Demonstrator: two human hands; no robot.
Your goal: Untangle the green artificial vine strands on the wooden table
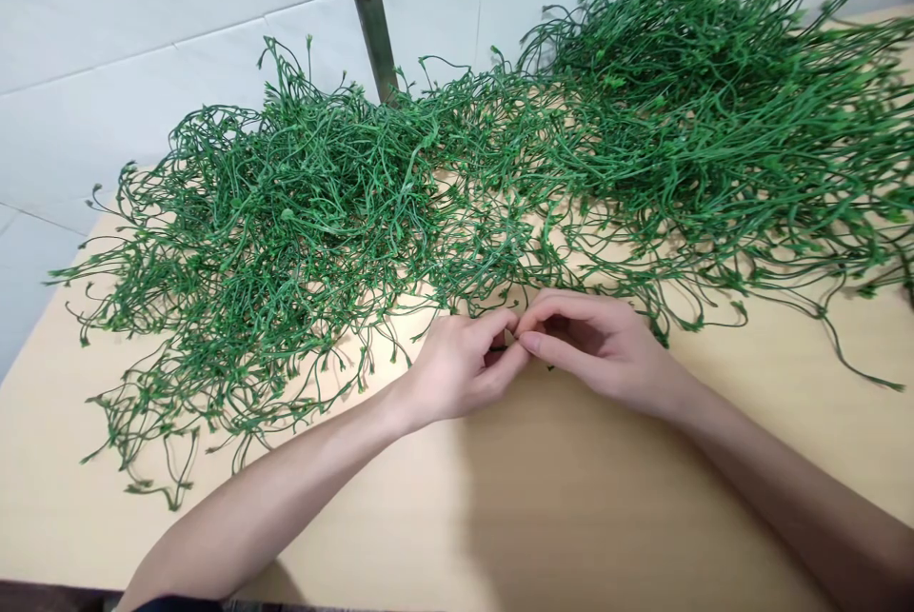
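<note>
My left hand [475,360] and my right hand [600,345] meet fingertip to fingertip just above the table, at the near edge of the green heap. Both are closed in a pinch, thumb against forefinger. Between them they grip a thin green plastic stem, of which only short dark bits show; the fingers hide the rest. Close beyond the hands lies a loose spread of artificial green stems [492,250] with small forked, lighter tips. A tangled pile of the same stems [286,212] lies to the left.
A thicker pile of green stems [714,117] lies at the right, many aligned sideways. Everything rests on a pale wooden table [371,517]. Behind it stand a white tiled wall [143,3] and a metal upright [367,3] with a bolt. One stray stem [849,360] reaches out at the right.
</note>
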